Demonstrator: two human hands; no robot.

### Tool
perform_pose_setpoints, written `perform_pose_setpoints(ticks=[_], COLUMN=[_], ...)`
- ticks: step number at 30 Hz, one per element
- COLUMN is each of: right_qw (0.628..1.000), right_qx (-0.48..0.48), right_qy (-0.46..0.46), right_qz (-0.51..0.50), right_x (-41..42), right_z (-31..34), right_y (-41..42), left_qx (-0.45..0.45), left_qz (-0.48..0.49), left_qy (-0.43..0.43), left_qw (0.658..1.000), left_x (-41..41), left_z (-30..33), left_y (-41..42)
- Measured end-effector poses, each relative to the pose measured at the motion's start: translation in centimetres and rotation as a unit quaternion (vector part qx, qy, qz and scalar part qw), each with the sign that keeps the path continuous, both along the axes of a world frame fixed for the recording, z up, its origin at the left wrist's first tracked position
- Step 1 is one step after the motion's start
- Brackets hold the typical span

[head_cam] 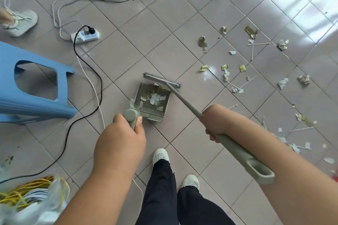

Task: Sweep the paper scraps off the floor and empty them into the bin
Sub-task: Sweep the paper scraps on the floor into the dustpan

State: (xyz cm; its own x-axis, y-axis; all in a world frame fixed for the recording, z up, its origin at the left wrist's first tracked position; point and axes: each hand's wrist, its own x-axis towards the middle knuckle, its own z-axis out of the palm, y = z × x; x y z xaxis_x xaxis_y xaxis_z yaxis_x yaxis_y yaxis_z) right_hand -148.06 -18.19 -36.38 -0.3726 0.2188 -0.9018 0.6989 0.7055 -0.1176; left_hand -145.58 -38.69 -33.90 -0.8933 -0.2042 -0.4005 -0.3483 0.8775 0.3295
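My left hand (122, 134) grips the upright handle of a grey-green dustpan (165, 113) that rests on the tiled floor and holds several paper scraps (154, 97). My right hand (214, 122) is closed around the long handle of a matching broom, whose head (161, 80) lies across the dustpan's far open edge. Several more scraps and thin white sticks (225, 71) lie scattered on the tiles to the right, and another scatter (303, 118) lies nearer my right arm. No bin is in view.
A blue plastic stool (36, 87) stands at the left. A power strip (86, 35) with black and white cables trails across the floor behind it. A bag of yellow cable (33, 193) sits bottom left. Another person's shoe (20, 22) is top left; my feet (161, 155) are below the dustpan.
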Motion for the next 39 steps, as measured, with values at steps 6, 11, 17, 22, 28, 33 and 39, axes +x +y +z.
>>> perform_pose_setpoints(ticks=[6, 11, 17, 22, 28, 33, 39], right_qw=[1.000, 0.995, 0.996, 0.988, 0.979, 0.937, 0.879], right_qx=[-0.001, -0.004, -0.049, -0.061, -0.039, -0.001, 0.005], right_qy=[0.013, -0.077, -0.070, -0.101, -0.019, 0.010, 0.016], right_qz=[-0.002, 0.066, 0.029, -0.104, -0.198, -0.349, -0.476], right_x=[-3.4, -4.0, -0.3, 1.7, 5.1, 7.9, 11.3], right_z=[-2.5, -4.5, -2.0, 1.5, 2.7, 1.5, -0.9], right_y=[-2.1, -4.6, -3.3, 0.4, 4.4, 9.0, 13.9], left_qx=[-0.006, -0.006, 0.004, 0.027, 0.038, 0.031, 0.028], left_qz=[-0.010, -0.009, -0.011, -0.023, -0.085, -0.162, -0.244], left_qy=[-0.007, 0.001, 0.004, -0.001, -0.009, -0.011, -0.042], left_qw=[1.000, 1.000, 1.000, 0.999, 0.996, 0.986, 0.968], left_x=[-0.6, -1.1, -1.1, -0.8, 0.5, 1.8, 2.9], left_z=[0.3, 0.0, 0.1, 0.3, 0.9, 1.2, 1.6], left_y=[1.2, 1.2, 0.5, 0.7, 3.1, 7.2, 13.6])
